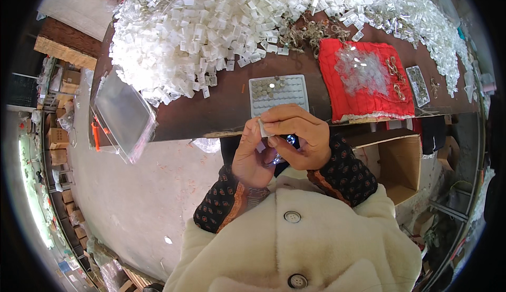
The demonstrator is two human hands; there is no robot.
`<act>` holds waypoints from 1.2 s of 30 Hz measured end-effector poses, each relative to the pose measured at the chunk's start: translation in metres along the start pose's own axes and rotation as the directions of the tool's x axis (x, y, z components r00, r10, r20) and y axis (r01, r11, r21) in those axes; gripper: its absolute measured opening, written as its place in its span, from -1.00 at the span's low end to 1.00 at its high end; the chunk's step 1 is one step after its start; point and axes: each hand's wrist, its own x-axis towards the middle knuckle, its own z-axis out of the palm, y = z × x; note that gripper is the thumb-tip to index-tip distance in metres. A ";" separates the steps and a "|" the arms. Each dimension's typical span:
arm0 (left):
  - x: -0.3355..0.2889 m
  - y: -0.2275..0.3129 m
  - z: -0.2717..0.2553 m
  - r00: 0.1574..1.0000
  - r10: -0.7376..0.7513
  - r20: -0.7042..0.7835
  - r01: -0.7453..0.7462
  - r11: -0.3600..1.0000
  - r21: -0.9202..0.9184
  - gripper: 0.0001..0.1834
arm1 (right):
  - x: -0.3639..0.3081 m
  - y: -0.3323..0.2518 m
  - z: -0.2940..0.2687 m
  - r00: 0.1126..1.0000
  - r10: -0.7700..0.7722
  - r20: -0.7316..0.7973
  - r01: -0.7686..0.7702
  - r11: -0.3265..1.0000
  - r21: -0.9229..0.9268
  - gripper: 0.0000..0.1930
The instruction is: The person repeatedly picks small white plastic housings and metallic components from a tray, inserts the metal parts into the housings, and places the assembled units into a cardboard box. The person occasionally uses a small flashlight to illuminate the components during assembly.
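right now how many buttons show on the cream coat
2: the upper button sits on the coat below the right hand, the lower button near the picture's bottom edge. Others may be hidden or out of view.

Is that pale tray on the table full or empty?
Neither: the tray is partly filled. Small round pieces sit toward its far left, while hollows along the right side look bare.
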 end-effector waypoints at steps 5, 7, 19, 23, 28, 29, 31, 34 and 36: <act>0.004 -0.006 0.002 1.000 -0.007 -0.025 0.008 1.000 0.020 -0.78 | -0.002 0.002 0.004 0.998 -0.031 -0.055 0.030 0.999 -0.024 -0.78; 0.004 -0.009 -0.002 0.999 0.001 0.053 0.000 1.000 -0.005 -0.77 | -0.002 0.002 0.004 0.998 -0.037 -0.057 0.037 0.999 0.000 -0.78; 0.017 -0.017 -0.022 0.997 0.027 0.074 -0.037 0.990 0.136 -0.80 | -0.035 0.001 -0.040 0.984 0.131 0.119 -0.096 0.960 -0.262 -0.66; 0.020 -0.012 -0.021 0.993 0.023 0.113 -0.036 0.993 0.116 -0.85 | -0.054 0.013 -0.090 0.911 0.310 -0.273 -0.412 0.724 -0.553 -0.78; 0.025 -0.014 -0.021 0.993 0.010 0.119 -0.021 0.995 0.095 -0.85 | -0.067 0.031 -0.134 0.794 0.310 -0.522 -0.603 0.512 -0.612 -0.87; 0.025 -0.014 -0.021 0.998 -0.022 0.057 0.018 0.998 0.055 -0.85 | -0.068 0.036 -0.136 0.817 0.292 -0.498 -0.575 0.486 -0.658 -0.86; 0.024 -0.014 -0.021 0.997 -0.062 0.044 0.059 0.996 0.064 -0.84 | -0.071 0.044 -0.137 0.844 0.276 -0.460 -0.536 0.443 -0.719 -0.85; 0.024 -0.016 -0.021 0.992 0.011 0.128 -0.031 0.987 0.159 -0.80 | -0.075 0.052 -0.135 0.863 0.269 -0.427 -0.503 0.388 -0.773 -0.85; 0.023 -0.015 -0.021 0.994 -0.002 0.105 -0.011 0.992 0.123 -0.80 | -0.075 0.054 -0.135 0.892 0.214 -0.399 -0.452 0.366 -0.814 -0.88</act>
